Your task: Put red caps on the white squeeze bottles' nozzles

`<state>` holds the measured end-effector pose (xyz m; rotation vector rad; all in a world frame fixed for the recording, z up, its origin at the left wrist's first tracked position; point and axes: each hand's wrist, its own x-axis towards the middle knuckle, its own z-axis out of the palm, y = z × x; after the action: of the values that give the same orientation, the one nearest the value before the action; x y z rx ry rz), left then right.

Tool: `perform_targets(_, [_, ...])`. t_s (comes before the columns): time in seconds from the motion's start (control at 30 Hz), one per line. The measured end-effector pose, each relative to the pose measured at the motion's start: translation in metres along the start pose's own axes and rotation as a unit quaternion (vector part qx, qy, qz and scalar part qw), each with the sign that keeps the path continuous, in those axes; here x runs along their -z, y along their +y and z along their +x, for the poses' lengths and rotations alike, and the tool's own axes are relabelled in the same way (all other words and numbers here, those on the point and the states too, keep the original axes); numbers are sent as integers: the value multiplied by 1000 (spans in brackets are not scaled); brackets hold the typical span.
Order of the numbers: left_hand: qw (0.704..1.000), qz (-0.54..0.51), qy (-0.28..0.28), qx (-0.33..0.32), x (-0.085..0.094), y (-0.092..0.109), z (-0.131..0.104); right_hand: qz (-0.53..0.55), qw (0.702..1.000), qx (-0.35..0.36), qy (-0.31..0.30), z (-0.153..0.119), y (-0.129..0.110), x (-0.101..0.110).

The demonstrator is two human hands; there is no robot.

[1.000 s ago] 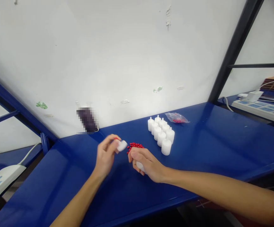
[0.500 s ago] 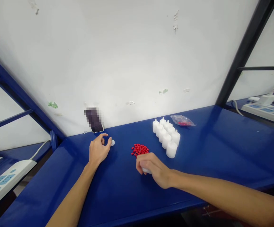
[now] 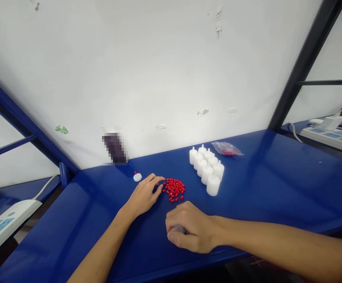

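Observation:
My left hand (image 3: 146, 193) reaches to the left edge of a loose pile of small red caps (image 3: 174, 188). Its thumb and forefinger are apart, and nothing shows between them. Closer to me, my right hand (image 3: 190, 228) is closed around a whitish plastic piece (image 3: 179, 229), mostly hidden by the fingers, so its full shape cannot be made out. Behind the left hand sits a white round lid (image 3: 137, 177) with a small red cap at its far side. White nozzle bottles (image 3: 213, 185) stand in two rows to the right of the pile.
A clear plastic bag (image 3: 227, 149) with red pieces lies behind the bottles. A pixelated phone (image 3: 115, 147) leans on the white wall. Power strips (image 3: 8, 222) lie at both sides, beyond the blue table's (image 3: 265, 188) frame posts.
My left hand has moved right and nearer, from the white lid to the red caps. My right hand has come slightly closer to me and turned, still gripping the whitish piece.

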<state>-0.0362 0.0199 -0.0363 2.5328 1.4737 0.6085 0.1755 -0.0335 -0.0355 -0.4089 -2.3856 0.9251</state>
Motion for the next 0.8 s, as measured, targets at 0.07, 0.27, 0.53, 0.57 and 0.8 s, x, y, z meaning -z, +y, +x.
perform_targets(0.07, [1000, 0, -8, -5, -1, -3, 3, 28, 999, -17, 23, 0, 0, 1])
perform_targets(0.27, [999, -52, 10, -5, -6, -9, 14, 251, 955, -118, 105, 8, 4, 4])
perform_targets(0.53, [872, -434, 212, 81, 4, 43, 5, 445, 844, -217, 205, 20, 7, 2])
perform_targets(0.57, [866, -460, 185, 66, 4, 51, 2, 439, 847, -210, 214, 21, 7, 3])
perform_targets(0.8, [832, -552, 39, 27, -5, 64, -7, 386, 875, -170, 239, 20, 5, 7])
